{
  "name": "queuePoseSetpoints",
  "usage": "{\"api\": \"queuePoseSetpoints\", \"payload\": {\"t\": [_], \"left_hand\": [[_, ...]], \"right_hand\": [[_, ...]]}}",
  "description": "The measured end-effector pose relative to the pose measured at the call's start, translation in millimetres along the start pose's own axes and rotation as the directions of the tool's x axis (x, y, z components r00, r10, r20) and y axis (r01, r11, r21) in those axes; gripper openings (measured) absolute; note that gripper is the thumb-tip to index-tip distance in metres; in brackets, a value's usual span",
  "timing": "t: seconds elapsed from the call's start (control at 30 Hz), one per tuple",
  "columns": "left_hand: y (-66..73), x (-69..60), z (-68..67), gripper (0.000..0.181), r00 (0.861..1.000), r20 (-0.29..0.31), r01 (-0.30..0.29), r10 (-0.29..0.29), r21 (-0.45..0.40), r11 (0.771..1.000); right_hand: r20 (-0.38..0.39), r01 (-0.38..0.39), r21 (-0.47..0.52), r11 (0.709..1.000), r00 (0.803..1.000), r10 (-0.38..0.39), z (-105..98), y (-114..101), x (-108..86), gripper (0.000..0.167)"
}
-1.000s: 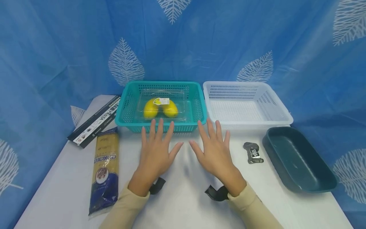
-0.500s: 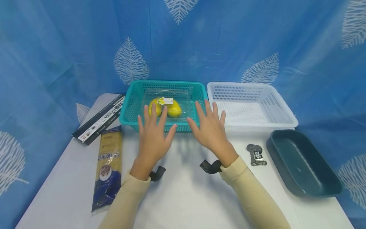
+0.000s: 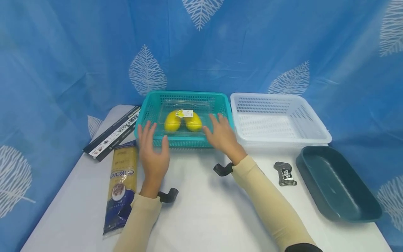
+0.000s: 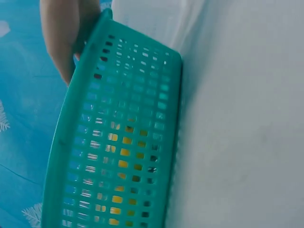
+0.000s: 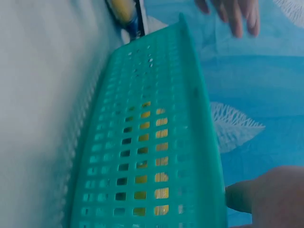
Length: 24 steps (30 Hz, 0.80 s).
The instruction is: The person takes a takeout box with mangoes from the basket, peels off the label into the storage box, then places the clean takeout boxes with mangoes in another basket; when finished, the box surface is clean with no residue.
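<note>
A turquoise basket stands at the back of the table, with a clear plastic box inside it. Two yellow lemons show through the box, under a small label. My left hand hovers by the basket's front left corner, its fingers spread and nothing in them. Over the front right part of the basket is my right hand, fingers extended above the rim; whether it touches is unclear. The left wrist view also catches the right hand by the basket's far end.
Beside the turquoise basket stands a white basket. A dark green tub and a small black packet lie to the right. On the left are a pasta packet and a long black-and-white pasta box.
Both hands have moved forward to the turquoise basket. The left hand has shifted left to the front left corner, while the right reaches over the right part. The objects stay put.
</note>
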<state>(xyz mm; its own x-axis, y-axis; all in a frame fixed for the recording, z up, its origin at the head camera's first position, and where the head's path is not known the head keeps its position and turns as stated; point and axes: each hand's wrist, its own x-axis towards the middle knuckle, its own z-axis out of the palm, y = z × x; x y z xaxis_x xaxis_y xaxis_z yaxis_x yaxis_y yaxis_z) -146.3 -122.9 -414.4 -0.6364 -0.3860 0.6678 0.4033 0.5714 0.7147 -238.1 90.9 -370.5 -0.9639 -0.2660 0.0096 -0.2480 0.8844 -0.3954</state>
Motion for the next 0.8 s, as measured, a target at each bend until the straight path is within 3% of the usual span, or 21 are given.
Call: {"api": "queuePoseSetpoints", "payload": {"t": [0.13,0.27,0.43,0.53,0.73,0.8], "left_hand": [[-3.8,-3.4,-0.7,0.046,0.996,-0.081,0.029,-0.03,-0.012,0.999],[-11.8,-6.7,0.9,0.055,0.983,-0.1,0.154,-0.153,-0.006,0.988],[-21.6,-8.5,3.6,0.058,0.949,-0.111,0.296,-0.294,0.005,0.955],[-24.8,-9.0,5.0,0.058,0.933,-0.118,0.342,-0.34,-0.01,0.94],[-27.9,-10.7,8.7,0.057,0.882,-0.115,0.45,-0.456,-0.081,0.89],[-28.6,-9.9,9.7,0.057,0.876,-0.122,0.455,-0.467,-0.112,0.883]], "right_hand": [[0.045,-0.029,0.041,0.999,0.999,0.027,1,4,15.9,0.067],[0.057,-0.058,0.125,0.99,0.997,0.051,2,6,30.7,0.06],[0.111,-0.09,0.203,0.975,0.991,0.068,6,10,43.7,0.047],[0.151,-0.089,0.243,0.966,0.987,0.053,8,14,48.5,0.039],[0.245,-0.12,0.363,0.924,0.969,0.029,7,18,52.7,0.039],[0.259,-0.129,0.392,0.911,0.965,0.025,7,19,53.8,0.039]]}}
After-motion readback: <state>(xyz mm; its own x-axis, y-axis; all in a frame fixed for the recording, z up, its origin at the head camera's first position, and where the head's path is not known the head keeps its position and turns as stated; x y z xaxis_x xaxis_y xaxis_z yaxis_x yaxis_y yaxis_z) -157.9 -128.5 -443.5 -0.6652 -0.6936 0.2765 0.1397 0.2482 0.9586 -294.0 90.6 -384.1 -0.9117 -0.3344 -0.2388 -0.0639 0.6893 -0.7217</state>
